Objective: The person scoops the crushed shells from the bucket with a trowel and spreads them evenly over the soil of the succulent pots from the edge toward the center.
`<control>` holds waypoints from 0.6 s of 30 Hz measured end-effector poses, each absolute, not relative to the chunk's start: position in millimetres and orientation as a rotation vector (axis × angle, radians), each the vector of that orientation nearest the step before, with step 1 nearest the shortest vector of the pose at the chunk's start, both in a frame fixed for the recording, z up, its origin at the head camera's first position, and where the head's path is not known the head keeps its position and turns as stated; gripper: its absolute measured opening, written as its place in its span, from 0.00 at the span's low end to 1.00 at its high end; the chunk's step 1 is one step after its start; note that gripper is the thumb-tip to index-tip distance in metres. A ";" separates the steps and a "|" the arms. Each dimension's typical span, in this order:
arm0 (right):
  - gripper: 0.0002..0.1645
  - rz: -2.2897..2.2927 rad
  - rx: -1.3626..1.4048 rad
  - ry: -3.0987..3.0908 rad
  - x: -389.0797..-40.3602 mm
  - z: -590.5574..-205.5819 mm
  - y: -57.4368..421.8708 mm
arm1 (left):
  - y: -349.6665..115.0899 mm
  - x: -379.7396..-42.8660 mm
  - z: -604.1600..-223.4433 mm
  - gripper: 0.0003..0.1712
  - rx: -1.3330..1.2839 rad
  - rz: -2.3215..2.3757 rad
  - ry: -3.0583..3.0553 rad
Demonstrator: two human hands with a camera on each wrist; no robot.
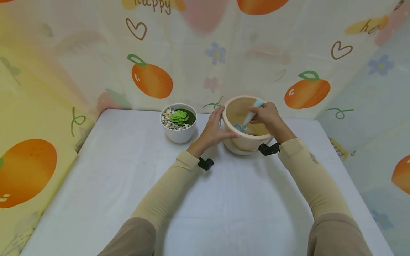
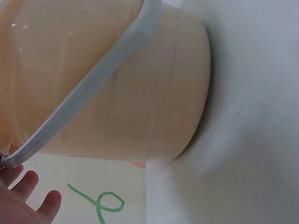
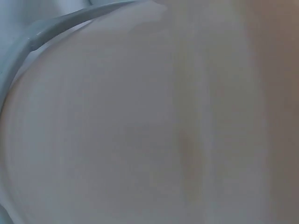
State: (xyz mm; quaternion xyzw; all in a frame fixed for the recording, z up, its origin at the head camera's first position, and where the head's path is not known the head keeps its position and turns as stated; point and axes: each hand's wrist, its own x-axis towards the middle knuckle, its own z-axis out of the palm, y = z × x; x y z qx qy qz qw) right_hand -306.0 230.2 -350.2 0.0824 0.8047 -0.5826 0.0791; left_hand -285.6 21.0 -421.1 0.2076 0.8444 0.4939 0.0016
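A cream plastic bucket (image 1: 246,143) stands upright toward the back of the table, its pale grey carrying handle (image 2: 88,91) hanging down along the outside. My left hand (image 1: 214,129) rests against the bucket's left side near the rim, fingers extended and thumb pointing along the front. In the left wrist view, several fingertips (image 2: 50,203) are spread beside the handle's end. With my right hand (image 1: 268,117) I grip a small light-blue shovel (image 1: 251,116) over the rim. Its blade dips inside the bucket, where bits of something lie at the bottom, mostly hidden. Bucket wall fills the right wrist view.
Left of the bucket stands a white pot (image 1: 179,135) holding a green succulent (image 1: 179,116) and pale pebbles. Both are on a white-covered table (image 1: 224,209). A patterned cloth backdrop (image 1: 189,71) rises behind the table and along its sides.
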 end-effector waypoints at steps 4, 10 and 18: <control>0.12 -1.867 0.257 2.320 -303.1 -347.9 232.2 | 19.9 -284.2 -421.4 0.68 0.650 1.557 2.653; 0.12 -2.047 0.296 2.191 -298.4 -342.0 245.8 | 21.2 -283.9 -423.7 0.69 0.655 1.563 2.662; 0.12 -2.193 0.316 1.953 -300.3 -331.9 268.1 | 21.2 -284.7 -422.8 0.68 0.652 1.579 2.674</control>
